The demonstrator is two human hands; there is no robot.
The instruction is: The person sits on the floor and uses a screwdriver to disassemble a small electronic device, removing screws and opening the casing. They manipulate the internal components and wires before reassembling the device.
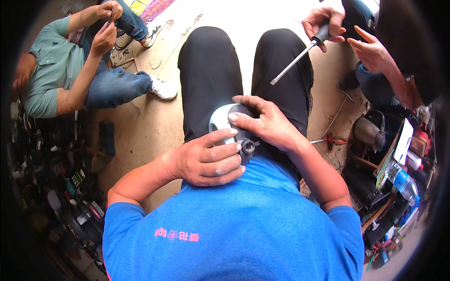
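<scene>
A plastic device with a pale-blue curved shell (218, 117) and a dark-grey body rests in my lap, between my black trouser legs and blue shirt. My left hand (209, 159) grips it from the left, with its fingers laid across the near side. From the right, my right hand (269, 119) holds the far top part, thumb pressed on the grey surface. Between the hands a round dark collar (248, 145) with a hollow centre faces up. My palms and fingers hide much of the device, so its exact kind cannot be told.
Beyond my right knee, another person's hand (325, 23) holds a flat-blade screwdriver (293, 65) pointing toward me. That person's other hand (372, 51) is raised beside it. Another person (59, 70) sits at left. A red-handled tool (329, 141) and a plastic bottle (402, 182) are at right.
</scene>
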